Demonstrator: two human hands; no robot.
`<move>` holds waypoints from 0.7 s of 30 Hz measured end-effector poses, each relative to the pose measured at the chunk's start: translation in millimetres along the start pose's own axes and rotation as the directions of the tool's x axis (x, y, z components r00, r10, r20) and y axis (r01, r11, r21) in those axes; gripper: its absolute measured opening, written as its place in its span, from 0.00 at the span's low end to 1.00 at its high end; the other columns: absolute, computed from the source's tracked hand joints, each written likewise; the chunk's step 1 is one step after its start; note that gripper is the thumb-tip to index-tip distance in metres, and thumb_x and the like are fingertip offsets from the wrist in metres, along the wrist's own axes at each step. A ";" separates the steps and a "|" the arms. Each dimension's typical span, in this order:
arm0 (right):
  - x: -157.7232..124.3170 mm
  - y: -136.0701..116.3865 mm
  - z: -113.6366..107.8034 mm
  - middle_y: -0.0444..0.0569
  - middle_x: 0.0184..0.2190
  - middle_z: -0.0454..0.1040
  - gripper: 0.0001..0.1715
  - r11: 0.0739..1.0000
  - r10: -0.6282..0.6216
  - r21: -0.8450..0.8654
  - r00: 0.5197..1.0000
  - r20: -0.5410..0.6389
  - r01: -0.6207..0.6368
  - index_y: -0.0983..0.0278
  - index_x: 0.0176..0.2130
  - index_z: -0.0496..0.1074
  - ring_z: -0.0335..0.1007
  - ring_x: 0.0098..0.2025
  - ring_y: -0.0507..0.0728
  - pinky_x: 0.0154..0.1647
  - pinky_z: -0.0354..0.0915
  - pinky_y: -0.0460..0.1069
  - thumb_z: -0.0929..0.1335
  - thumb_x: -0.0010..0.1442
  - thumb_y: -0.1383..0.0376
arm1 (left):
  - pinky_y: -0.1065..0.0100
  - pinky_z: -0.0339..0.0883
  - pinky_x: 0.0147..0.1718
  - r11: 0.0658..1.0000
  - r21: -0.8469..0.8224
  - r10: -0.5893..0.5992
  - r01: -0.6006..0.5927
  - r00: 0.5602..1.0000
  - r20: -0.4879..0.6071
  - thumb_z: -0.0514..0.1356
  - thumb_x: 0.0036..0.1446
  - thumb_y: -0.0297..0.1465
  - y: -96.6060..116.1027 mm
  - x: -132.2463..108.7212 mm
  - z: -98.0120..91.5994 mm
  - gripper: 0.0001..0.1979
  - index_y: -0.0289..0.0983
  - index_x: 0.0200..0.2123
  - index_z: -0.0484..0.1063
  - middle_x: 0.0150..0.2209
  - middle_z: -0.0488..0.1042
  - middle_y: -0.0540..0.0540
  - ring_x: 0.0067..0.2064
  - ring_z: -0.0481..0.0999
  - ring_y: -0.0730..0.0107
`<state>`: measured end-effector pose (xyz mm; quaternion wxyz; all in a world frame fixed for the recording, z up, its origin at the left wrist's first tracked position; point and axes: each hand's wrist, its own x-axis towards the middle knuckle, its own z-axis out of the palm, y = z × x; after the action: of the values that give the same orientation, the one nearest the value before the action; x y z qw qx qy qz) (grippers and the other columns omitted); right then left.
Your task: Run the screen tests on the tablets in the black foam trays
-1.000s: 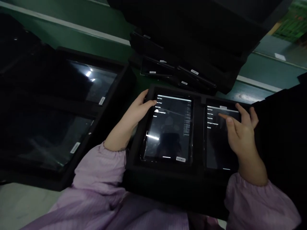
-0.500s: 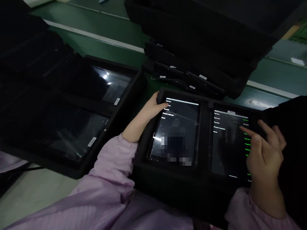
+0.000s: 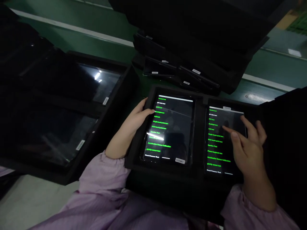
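Two lit tablets lie side by side in a black foam tray (image 3: pixel 200 127) in front of me. The left tablet (image 3: pixel 175 134) and the right tablet (image 3: pixel 223 143) both show lists of test names, mostly in green letters. My left hand (image 3: pixel 136 123) grips the tray's left edge, its thumb at the border of the left tablet's screen and the other fingers partly hidden. Over the right tablet, my right hand (image 3: pixel 250 147) is open, index finger stretched out at the screen and the others apart. Whether that fingertip touches the glass, I cannot tell.
On the left, another black tray (image 3: pixel 129 83) holds two dark tablets (image 3: pixel 105 83) with white labels. Behind my tray, several labelled tablets (image 3: pixel 159 67) lie piled beside a tall stack of black trays (image 3: pixel 203 35). A green surface with a pale strip (image 3: pixel 72 30) runs across the back.
Both screens have gone from a short menu to long green test lists. My right hand has moved left over the right tablet. My left thumb sits slightly lower on the edge.
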<state>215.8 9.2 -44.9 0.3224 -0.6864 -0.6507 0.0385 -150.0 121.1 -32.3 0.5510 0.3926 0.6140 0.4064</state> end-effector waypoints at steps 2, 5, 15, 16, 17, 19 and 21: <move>-0.3 0.7 -0.6 0.55 0.74 0.74 0.34 1.000 -0.017 -0.003 1.000 -0.019 0.017 0.56 0.51 0.90 0.50 0.84 0.80 0.78 0.60 0.83 0.61 0.80 0.43 | 0.50 0.76 0.63 1.000 -0.013 0.013 -0.014 1.000 -0.010 0.72 0.46 0.37 -1.0 2.3 1.0 0.40 0.39 0.65 0.78 0.55 0.86 0.45 0.59 0.84 0.44; 1.2 -1.5 -2.2 0.56 0.69 0.79 0.32 0.999 -0.028 0.010 0.991 -0.128 0.030 0.58 0.51 0.90 0.58 0.81 0.78 0.77 0.62 0.82 0.62 0.81 0.45 | 0.49 0.76 0.64 0.999 -0.022 0.024 -0.023 1.000 0.013 0.71 0.45 0.37 -2.2 5.0 1.0 0.42 0.37 0.66 0.76 0.52 0.86 0.44 0.58 0.84 0.44; 9.3 -16.7 -7.6 0.58 0.58 0.86 0.34 0.993 0.031 0.116 0.971 -0.235 -0.004 0.61 0.46 0.89 0.80 0.67 0.73 0.68 0.72 0.73 0.63 0.79 0.44 | 0.43 0.71 0.72 0.992 0.113 0.051 -0.058 0.997 0.063 0.72 0.54 0.38 -3.1 8.3 -0.3 0.44 0.35 0.73 0.70 0.65 0.82 0.36 0.67 0.81 0.39; 9.6 -17.6 -8.4 0.58 0.57 0.86 0.34 0.993 0.039 0.121 0.970 -0.240 -0.010 0.61 0.45 0.89 0.81 0.66 0.72 0.67 0.72 0.72 0.63 0.79 0.44 | 0.43 0.70 0.73 0.993 0.101 0.055 -0.060 0.997 0.058 0.72 0.55 0.39 -3.8 5.9 -1.4 0.44 0.36 0.74 0.69 0.66 0.81 0.36 0.69 0.80 0.39; 9.9 -18.4 -9.0 0.58 0.57 0.87 0.34 0.991 0.052 0.129 0.969 -0.243 -0.021 0.61 0.45 0.89 0.81 0.65 0.72 0.67 0.73 0.72 0.62 0.79 0.44 | 0.43 0.69 0.74 0.995 0.080 0.058 -0.062 0.997 0.048 0.72 0.56 0.41 -4.5 1.7 -3.5 0.44 0.37 0.74 0.69 0.68 0.80 0.36 0.70 0.79 0.39; 10.2 -19.9 -10.3 0.59 0.56 0.87 0.34 0.988 0.075 0.147 0.962 -0.263 -0.037 0.62 0.44 0.89 0.83 0.62 0.72 0.64 0.73 0.71 0.62 0.78 0.45 | 0.44 0.67 0.76 0.996 0.030 0.079 -0.079 0.997 0.016 0.72 0.57 0.43 -5.3 -11.9 -11.9 0.42 0.39 0.73 0.72 0.71 0.78 0.37 0.74 0.76 0.40; 9.6 -21.2 -11.3 0.59 0.55 0.87 0.33 0.985 0.097 0.166 0.956 -0.275 -0.052 0.62 0.43 0.89 0.84 0.58 0.71 0.61 0.74 0.71 0.63 0.77 0.46 | 0.44 0.65 0.77 0.990 0.007 0.138 -0.138 0.990 -0.030 0.73 0.58 0.43 -4.1 -29.6 -27.2 0.38 0.41 0.70 0.75 0.72 0.78 0.37 0.76 0.73 0.41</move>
<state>204.1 12.4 -22.0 0.4633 -0.6815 -0.5665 0.0034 -174.7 90.2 -23.8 0.5112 0.4294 0.5947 0.4478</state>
